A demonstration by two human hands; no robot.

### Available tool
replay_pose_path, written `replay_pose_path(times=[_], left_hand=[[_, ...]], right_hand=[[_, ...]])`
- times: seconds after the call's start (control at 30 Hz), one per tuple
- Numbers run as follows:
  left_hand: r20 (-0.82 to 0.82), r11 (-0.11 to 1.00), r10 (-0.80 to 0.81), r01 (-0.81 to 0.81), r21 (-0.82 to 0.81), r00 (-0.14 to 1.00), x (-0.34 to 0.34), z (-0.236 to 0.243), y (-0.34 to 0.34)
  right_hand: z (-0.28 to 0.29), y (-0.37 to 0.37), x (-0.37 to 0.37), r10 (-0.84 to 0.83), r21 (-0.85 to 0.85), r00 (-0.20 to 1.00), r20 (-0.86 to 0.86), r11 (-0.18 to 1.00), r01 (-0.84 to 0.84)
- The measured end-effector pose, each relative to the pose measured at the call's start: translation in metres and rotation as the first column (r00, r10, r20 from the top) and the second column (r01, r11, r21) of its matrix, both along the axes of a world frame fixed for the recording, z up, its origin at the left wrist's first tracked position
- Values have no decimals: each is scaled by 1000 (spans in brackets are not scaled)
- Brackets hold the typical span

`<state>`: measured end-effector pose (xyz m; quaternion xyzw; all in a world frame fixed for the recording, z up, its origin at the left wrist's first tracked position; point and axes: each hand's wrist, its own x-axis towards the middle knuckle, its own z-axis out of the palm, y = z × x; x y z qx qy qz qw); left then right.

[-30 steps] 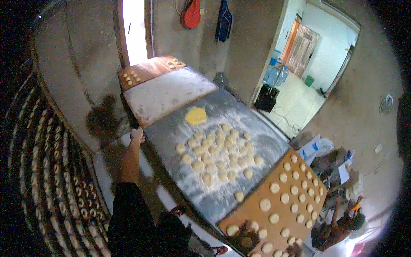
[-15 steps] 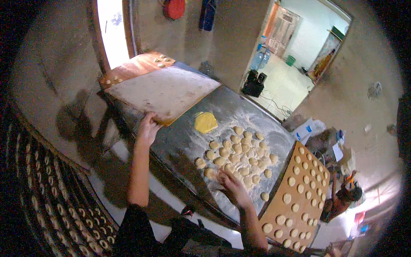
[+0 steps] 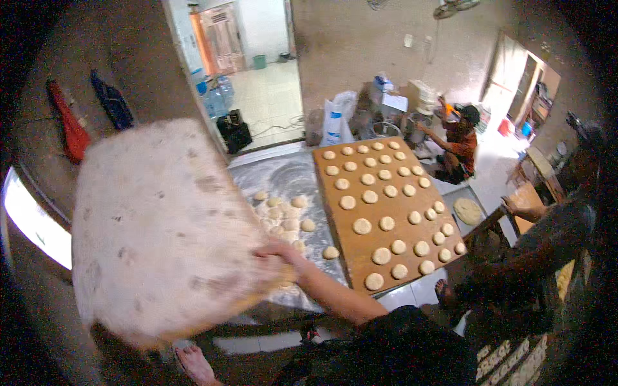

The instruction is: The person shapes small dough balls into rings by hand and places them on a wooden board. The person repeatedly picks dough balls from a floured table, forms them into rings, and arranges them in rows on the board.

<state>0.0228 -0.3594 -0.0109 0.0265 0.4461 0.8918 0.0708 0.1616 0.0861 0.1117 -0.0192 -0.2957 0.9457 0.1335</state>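
Observation:
A large flour-dusted board (image 3: 161,231) is raised and tilted over the left part of the table. My right hand (image 3: 280,254) grips it by its right edge, fingers on the floury face and the thumb side hidden. Low at the left, my left hand (image 3: 195,365) is just below the board's lower edge, apart from it, its fingers loosely stretched. Past my right hand, several dough balls (image 3: 283,212) lie on the floured dark tabletop (image 3: 248,170); the board hides some of them. The yellow dough piece is out of sight behind the board.
A brown board (image 3: 347,244) with rows of flattened dough rounds lies to the right. Beyond it, a person in orange (image 3: 460,145) crouches by pots. Another person's arm (image 3: 528,212) reaches in at the right, near a tray with dough (image 3: 467,211). Ring-shaped pieces (image 3: 512,360) fill racks lower right.
The floured board has come up off the table. My right hand has left the dough balls and taken its edge; my left hand has let go and dropped low. The view has turned right.

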Motion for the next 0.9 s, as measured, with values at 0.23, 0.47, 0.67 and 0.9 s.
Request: replay_pose_path(times=[0.23, 0.47, 0.67, 0.9], left_hand=[[139, 950, -233, 256, -177, 962, 75, 17, 215], [372, 453, -847, 881, 134, 379, 203, 100, 383], [-123, 342, -501, 65, -937, 856, 308, 48, 443], [-84, 224, -451, 21, -974, 888, 328, 0, 430]], right_hand=[[-25, 120, 378, -513, 203, 858, 2, 841, 502], [-119, 220, 539, -706, 422, 695, 140, 677, 603], [-104, 294, 561, -618, 737, 686, 384, 653, 176], [-109, 305, 536, -862, 913, 304, 406, 367, -178]])
